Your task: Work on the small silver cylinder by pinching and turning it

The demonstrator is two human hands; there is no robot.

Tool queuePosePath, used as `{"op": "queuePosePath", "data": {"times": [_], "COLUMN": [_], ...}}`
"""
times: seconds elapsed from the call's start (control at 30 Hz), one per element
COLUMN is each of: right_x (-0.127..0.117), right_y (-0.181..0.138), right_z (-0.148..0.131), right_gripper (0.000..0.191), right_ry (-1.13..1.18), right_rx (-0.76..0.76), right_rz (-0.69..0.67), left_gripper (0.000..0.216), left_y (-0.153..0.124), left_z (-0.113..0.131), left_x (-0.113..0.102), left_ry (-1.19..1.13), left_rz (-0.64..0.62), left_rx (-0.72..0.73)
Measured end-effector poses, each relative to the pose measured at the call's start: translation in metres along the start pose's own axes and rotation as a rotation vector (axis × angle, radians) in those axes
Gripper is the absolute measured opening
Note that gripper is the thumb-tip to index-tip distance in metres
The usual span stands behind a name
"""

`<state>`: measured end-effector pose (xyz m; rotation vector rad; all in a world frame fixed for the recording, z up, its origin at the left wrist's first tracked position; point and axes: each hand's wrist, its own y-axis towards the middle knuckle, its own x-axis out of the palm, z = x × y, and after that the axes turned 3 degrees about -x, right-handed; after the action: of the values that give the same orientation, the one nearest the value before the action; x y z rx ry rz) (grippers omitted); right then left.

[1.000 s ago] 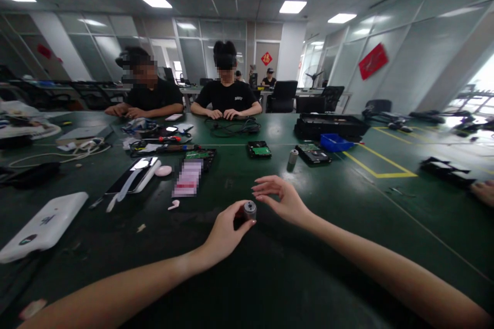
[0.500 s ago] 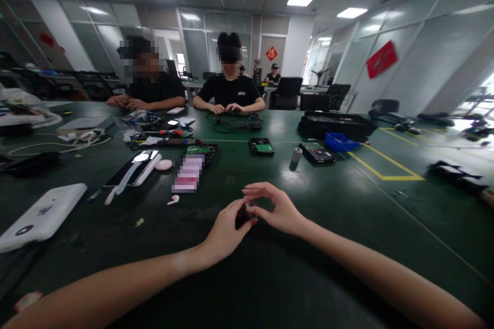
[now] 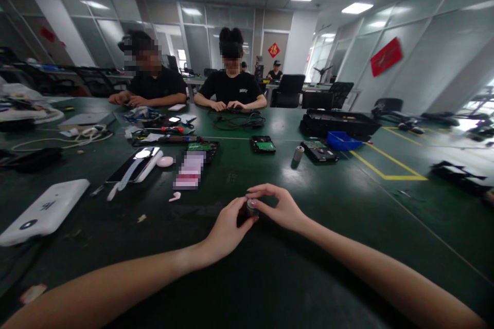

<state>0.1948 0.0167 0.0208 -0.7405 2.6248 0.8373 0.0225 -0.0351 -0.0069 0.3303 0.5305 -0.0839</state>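
A small silver-topped dark cylinder [image 3: 251,207] stands on the green table [image 3: 270,277] in front of me. My left hand [image 3: 226,229] wraps round its left side with thumb and fingers closed on it. My right hand [image 3: 280,206] pinches its top from the right with thumb and forefinger. A second grey cylinder [image 3: 297,154] stands further back, apart from both hands.
Two people sit across the table. Circuit boards [image 3: 263,144], a black tray [image 3: 338,123], a blue bin [image 3: 341,140], cables [image 3: 236,121], a white flat device [image 3: 42,211], a pink earbud [image 3: 175,197] and tools lie about. Yellow tape [image 3: 386,164] marks a box at right.
My right hand has come in from open beside the cylinder and closed on its top. My left hand stays on the cylinder.
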Motion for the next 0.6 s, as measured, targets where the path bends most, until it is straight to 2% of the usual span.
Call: {"op": "queuePosePath", "data": {"times": [0.2,0.33,0.43,0.6], "right_x": [0.003,-0.022,-0.048,-0.068], "right_y": [0.002,0.007,0.005,-0.011], "right_z": [-0.001,0.012,0.035,0.069], "right_gripper": [0.015,0.022,0.029,0.024], "right_ry": [-0.012,0.051,-0.025,-0.210], "right_rx": [-0.021,0.045,0.110,0.219], "right_rz": [0.110,0.202,0.298,0.210], "left_gripper": [0.033,0.037,0.037,0.037], "left_y": [-0.001,-0.001,-0.001,-0.001], "left_z": [0.001,0.000,-0.002,-0.002], "left_x": [0.000,0.000,0.000,0.000], "left_ry": [-0.014,-0.003,0.004,0.027], "left_rz": [0.006,0.007,0.013,0.007], "left_rx": [-0.016,-0.034,-0.014,-0.015]}}
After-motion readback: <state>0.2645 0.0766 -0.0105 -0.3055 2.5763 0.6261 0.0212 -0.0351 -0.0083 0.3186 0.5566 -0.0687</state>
